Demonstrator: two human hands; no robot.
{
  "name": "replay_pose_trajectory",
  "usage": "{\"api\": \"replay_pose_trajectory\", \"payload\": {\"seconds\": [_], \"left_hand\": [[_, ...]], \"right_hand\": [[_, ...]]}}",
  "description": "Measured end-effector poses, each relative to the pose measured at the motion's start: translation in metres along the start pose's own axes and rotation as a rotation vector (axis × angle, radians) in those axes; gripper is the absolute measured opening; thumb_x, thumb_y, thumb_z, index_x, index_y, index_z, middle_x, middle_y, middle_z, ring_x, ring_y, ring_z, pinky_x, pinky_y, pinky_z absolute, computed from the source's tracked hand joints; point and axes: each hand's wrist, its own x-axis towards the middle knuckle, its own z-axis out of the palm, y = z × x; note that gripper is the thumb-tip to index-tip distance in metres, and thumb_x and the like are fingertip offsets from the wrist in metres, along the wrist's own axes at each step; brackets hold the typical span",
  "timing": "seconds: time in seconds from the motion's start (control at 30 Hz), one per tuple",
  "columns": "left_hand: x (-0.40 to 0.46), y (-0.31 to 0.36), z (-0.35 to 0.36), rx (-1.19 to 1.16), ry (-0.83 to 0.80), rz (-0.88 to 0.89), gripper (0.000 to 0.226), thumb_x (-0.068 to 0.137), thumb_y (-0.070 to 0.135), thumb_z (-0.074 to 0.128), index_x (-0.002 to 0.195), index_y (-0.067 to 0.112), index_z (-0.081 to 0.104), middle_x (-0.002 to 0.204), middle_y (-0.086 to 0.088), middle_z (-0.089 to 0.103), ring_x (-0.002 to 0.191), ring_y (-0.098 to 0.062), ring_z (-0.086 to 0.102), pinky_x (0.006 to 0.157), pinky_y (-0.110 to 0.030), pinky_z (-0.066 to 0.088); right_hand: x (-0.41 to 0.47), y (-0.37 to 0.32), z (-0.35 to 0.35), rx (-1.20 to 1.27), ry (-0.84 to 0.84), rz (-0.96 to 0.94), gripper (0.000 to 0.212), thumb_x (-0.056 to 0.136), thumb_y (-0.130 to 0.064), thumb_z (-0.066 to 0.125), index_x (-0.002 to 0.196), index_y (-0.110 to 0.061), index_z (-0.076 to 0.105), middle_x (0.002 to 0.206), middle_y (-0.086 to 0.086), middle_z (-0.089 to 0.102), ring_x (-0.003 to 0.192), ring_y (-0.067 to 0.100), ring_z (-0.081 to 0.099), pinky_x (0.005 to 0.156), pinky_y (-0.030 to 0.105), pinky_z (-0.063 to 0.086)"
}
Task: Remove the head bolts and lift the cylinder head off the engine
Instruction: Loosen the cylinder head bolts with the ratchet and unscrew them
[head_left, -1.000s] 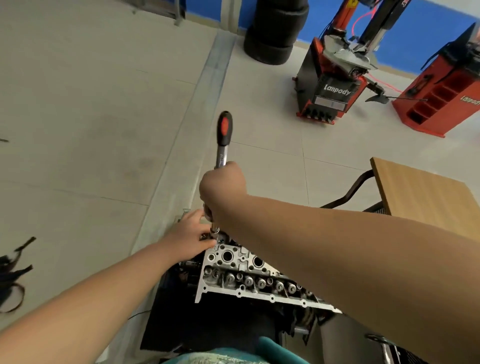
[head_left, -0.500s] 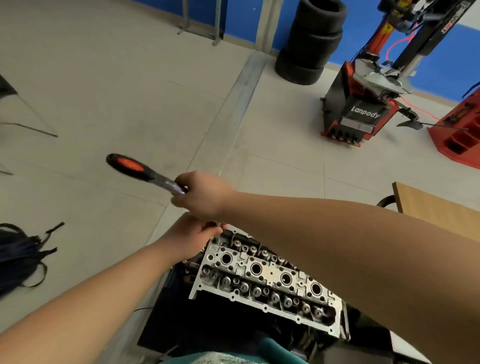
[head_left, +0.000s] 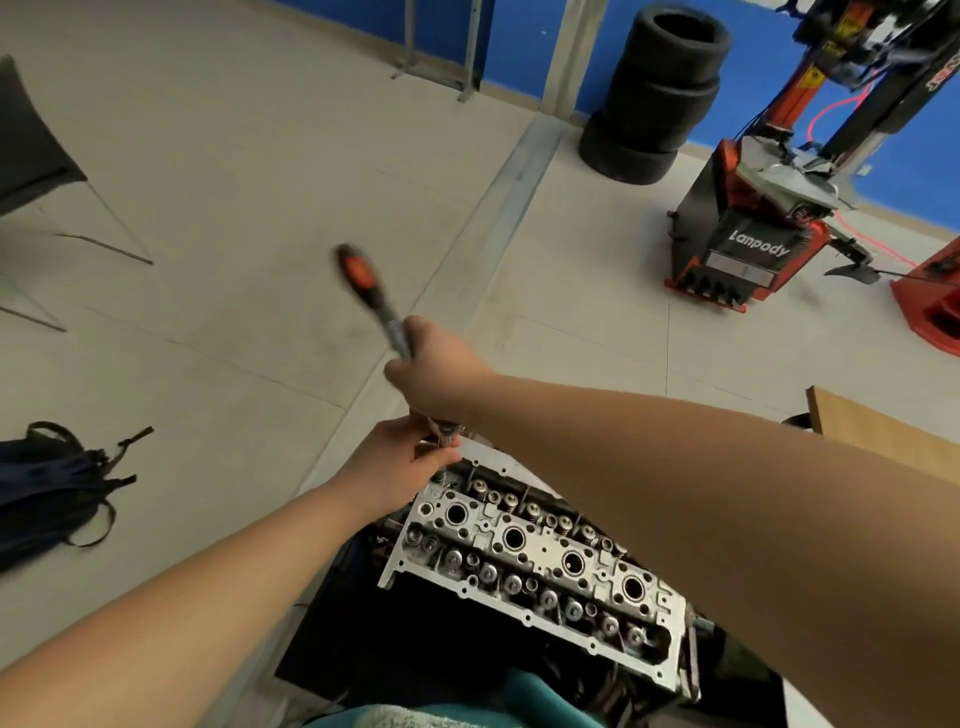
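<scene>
Head (head_left: 540, 566) is sitting low in our view, still seated on the engine, its long axis running from near right to far left, with the row of four plug wells along the middle. We are working at its far left end, the end that lies farthest from us. Just beyond that end our left hand (head_left: 400, 467) is cupping the socket and its short extension (head_left: 445, 435), fingers curled in narrow around it, steadying it upright over what we judge to be a head bolt; the bolt itself is hidden under the fingers, so we cannot tell how far out it is.

Just past and above that, our right hand (head_left: 434, 371) is closed in a fist around the ratchet (head_left: 376, 299), gripping the metal shank close to the drive end and not the grip. The handle is pointing away from us and to the left, out over the floor, its red and black grip blurred, so we judge that it is mid-swing.

What the next move turns on, we think, is this: the handle is lying roughly in line with the head's long axis, beyond its far end, and the right arm is crossing above the head to reach it. The left hand is nearer the bolt; the right is supplying the turn.

Farther off, a tyre machine (head_left: 748, 244) and stacked tyres (head_left: 660, 98) are standing by the blue wall.
</scene>
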Motion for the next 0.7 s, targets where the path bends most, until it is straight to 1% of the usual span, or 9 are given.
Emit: {"api": "replay_pose_trajectory", "payload": {"seconds": [0.1, 0.17, 0.23, 0.33, 0.4, 0.43, 0.5, 0.57, 0.7], "left_hand": [[-0.003, 0.001, 0.000, 0.053, -0.087, 0.048, 0.039, 0.102, 0.028, 0.065, 0.087, 0.064, 0.061, 0.095, 0.059, 0.054, 0.098, 0.033, 0.049, 0.081, 0.008, 0.032], [-0.002, -0.001, 0.001, 0.077, -0.113, 0.062, 0.034, 0.104, 0.023, 0.061, 0.091, 0.054, 0.063, 0.096, 0.049, 0.060, 0.101, 0.027, 0.051, 0.086, 0.003, 0.035], [0.000, -0.002, 0.001, 0.078, -0.086, 0.067, 0.033, 0.102, 0.016, 0.061, 0.084, 0.043, 0.063, 0.087, 0.040, 0.065, 0.093, 0.018, 0.059, 0.077, -0.002, 0.040], [0.003, 0.001, -0.001, 0.080, -0.006, 0.053, 0.040, 0.100, 0.016, 0.061, 0.069, 0.035, 0.046, 0.067, 0.042, 0.058, 0.063, 0.016, 0.056, 0.052, -0.010, 0.038], [0.006, 0.003, 0.000, 0.037, 0.009, 0.043, 0.035, 0.098, 0.019, 0.058, 0.071, 0.034, 0.042, 0.059, 0.031, 0.057, 0.051, 0.006, 0.051, 0.046, -0.013, 0.033], [0.008, 0.004, 0.002, 0.010, -0.005, 0.042, 0.033, 0.098, 0.020, 0.058, 0.072, 0.034, 0.043, 0.059, 0.029, 0.058, 0.050, 0.005, 0.050, 0.046, -0.013, 0.034], [0.011, 0.001, 0.002, 0.001, -0.044, 0.025, 0.029, 0.099, 0.022, 0.061, 0.075, 0.035, 0.051, 0.065, 0.033, 0.062, 0.059, 0.010, 0.055, 0.053, -0.009, 0.036], [0.012, -0.007, -0.003, -0.009, -0.120, -0.013, 0.021, 0.098, 0.025, 0.067, 0.080, 0.036, 0.063, 0.074, 0.034, 0.067, 0.072, 0.013, 0.061, 0.064, -0.009, 0.039], [0.016, -0.018, -0.012, 0.081, -0.273, 0.047, 0.026, 0.100, 0.028, 0.065, 0.105, 0.053, 0.072, 0.104, 0.037, 0.071, 0.104, 0.015, 0.061, 0.089, -0.004, 0.041]], "right_hand": [[-0.008, -0.016, -0.004, -0.318, -0.373, -0.279, 0.025, 0.091, -0.012, 0.061, 0.115, -0.018, 0.066, 0.076, -0.010, 0.057, 0.067, 0.004, 0.054, 0.052, 0.017, 0.037], [-0.010, -0.020, -0.004, -0.283, -0.417, -0.249, 0.023, 0.090, -0.010, 0.061, 0.110, -0.017, 0.070, 0.074, -0.008, 0.062, 0.063, 0.006, 0.057, 0.052, 0.013, 0.042], [-0.007, -0.016, -0.002, -0.046, -0.220, -0.056, 0.021, 0.092, -0.008, 0.058, 0.110, -0.010, 0.069, 0.077, 0.004, 0.065, 0.061, 0.019, 0.061, 0.055, 0.024, 0.051], [0.003, -0.004, -0.007, 0.378, 0.147, 0.343, 0.023, 0.101, -0.012, 0.050, 0.120, -0.004, 0.060, 0.079, 0.009, 0.054, 0.058, 0.021, 0.051, 0.038, 0.018, 0.038], [-0.009, 0.007, -0.008, 0.455, 0.024, 0.458, 0.021, 0.095, -0.025, 0.056, 0.103, -0.007, 0.065, 0.077, 0.004, 0.054, 0.059, 0.020, 0.047, 0.045, 0.024, 0.037], [-0.014, 0.014, -0.001, 0.244, 0.101, 0.481, 0.021, 0.092, -0.029, 0.058, 0.099, -0.011, 0.064, 0.076, 0.002, 0.054, 0.060, 0.020, 0.046, 0.049, 0.026, 0.036], [-0.008, 0.021, 0.000, 0.794, 0.410, 0.492, 0.022, 0.096, -0.020, 0.056, 0.117, -0.013, 0.056, 0.080, 0.001, 0.051, 0.058, 0.015, 0.051, 0.047, 0.024, 0.044], [-0.013, 0.016, 0.002, 0.942, 0.431, 0.485, 0.020, 0.096, -0.006, 0.050, 0.115, -0.011, 0.050, 0.082, 0.006, 0.052, 0.053, 0.012, 0.056, 0.052, 0.027, 0.055], [-0.007, -0.003, -0.008, 0.162, -0.124, 0.031, 0.021, 0.091, -0.005, 0.055, 0.109, -0.016, 0.061, 0.085, 0.002, 0.063, 0.068, 0.017, 0.061, 0.060, 0.030, 0.055]]}}
